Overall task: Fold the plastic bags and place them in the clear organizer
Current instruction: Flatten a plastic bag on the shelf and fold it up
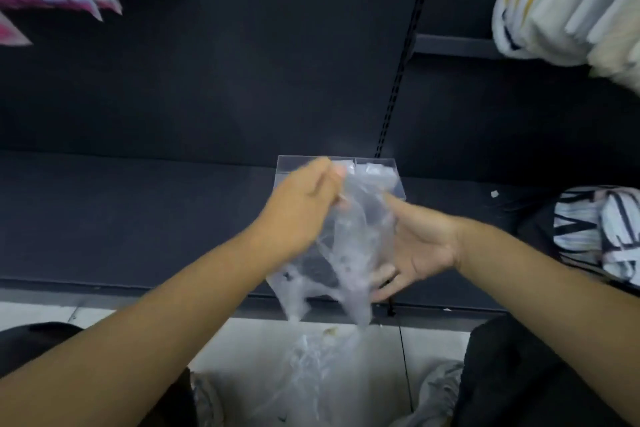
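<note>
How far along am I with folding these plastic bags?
Done: unclear, the organizer is mostly hidden behind the held bag. In hand: your left hand pinches that unfolded bag, right hand open against it. Left: folding it, plus the loose bags on the floor.

**Dark shelf over a pale floor**

The dark shelf (138,218) carries a clear organizer (377,160) near its back wall, a small white scrap (494,194) to the right, and a striped bundle (599,229) at the far right. Crumpled plastic bags (311,364) lie on the tiled floor (252,333) below.
</note>
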A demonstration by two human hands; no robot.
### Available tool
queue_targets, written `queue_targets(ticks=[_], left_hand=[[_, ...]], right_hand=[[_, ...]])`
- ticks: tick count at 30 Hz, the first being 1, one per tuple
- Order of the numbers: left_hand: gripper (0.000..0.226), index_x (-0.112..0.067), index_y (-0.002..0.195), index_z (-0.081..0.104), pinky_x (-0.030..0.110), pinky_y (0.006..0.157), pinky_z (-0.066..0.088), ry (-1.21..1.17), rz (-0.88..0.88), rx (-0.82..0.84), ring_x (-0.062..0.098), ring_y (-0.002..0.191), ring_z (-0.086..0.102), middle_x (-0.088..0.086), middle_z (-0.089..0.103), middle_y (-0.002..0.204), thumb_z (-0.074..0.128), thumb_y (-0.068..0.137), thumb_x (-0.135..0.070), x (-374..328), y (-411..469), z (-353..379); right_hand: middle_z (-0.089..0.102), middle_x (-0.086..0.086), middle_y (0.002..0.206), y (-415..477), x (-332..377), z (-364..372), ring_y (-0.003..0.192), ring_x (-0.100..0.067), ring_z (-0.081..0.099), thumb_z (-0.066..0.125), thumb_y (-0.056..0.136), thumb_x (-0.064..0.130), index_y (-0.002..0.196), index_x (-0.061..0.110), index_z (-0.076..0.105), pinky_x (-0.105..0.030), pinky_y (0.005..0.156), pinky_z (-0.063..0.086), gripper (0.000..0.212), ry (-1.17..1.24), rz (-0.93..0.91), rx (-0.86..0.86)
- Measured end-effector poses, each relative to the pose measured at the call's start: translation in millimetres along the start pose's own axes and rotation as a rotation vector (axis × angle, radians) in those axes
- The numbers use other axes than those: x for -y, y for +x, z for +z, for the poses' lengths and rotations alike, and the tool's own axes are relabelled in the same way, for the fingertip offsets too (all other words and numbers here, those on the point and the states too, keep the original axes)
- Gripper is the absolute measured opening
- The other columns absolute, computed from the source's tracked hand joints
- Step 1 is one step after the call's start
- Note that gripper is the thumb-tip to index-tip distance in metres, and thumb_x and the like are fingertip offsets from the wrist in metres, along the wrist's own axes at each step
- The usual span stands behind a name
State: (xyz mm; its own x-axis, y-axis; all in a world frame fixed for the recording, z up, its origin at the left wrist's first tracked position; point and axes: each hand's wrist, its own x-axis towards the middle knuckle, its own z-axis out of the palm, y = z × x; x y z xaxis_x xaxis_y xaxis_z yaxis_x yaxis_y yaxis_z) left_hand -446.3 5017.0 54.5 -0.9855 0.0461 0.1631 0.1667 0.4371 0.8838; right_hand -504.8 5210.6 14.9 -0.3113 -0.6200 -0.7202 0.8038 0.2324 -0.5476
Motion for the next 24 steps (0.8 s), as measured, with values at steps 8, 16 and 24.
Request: queue_targets(ticks=[8,16,24], left_hand=[[0.024,-0.027,0.076,0.054,0.042,0.07,0.049,0.1,0.14,0.102,0.011,0.069,0.055,-0.006,0.061,0.074,0.056,0.089,-0.047,3.2,-31.3,19.3],[0.052,-0.033,0.119,0.062,0.038,0.098,0.05,-0.185,-0.216,0.38,0.007,0.105,0.065,-0.012,0.069,0.113,0.081,0.071,-0.04,38.6,3.3,-2.7],[0.023,-0.021,0.085,0.078,0.031,0.089,0.053,-0.216,-0.355,0.115,0.009,0.085,0.071,-0.004,0.076,0.085,0.061,0.091,-0.034,54.5,11.1,-18.5]], right_hand=[[0.068,-0.02,0.092,2.3,-16.4,10.6,0.079,-0.027,0.065,0.064,0.087,0.003,0.099,-0.002,0.064,-0.037,0.075,0.053,0.013,-0.148,-0.547,-0.464],[0.071,0.0,0.073,-7.9,-16.5,22.0,0.067,-0.014,0.069,0.078,0.076,0.019,0.071,0.018,0.068,-0.024,0.06,0.055,0.011,-0.332,-0.865,-0.555],[0.064,0.002,0.06,-30.0,3.2,-14.7,0.055,-0.011,0.059,0.061,0.092,0.033,0.059,0.017,0.067,-0.023,0.055,0.05,0.037,-0.14,-0.935,-0.884]])
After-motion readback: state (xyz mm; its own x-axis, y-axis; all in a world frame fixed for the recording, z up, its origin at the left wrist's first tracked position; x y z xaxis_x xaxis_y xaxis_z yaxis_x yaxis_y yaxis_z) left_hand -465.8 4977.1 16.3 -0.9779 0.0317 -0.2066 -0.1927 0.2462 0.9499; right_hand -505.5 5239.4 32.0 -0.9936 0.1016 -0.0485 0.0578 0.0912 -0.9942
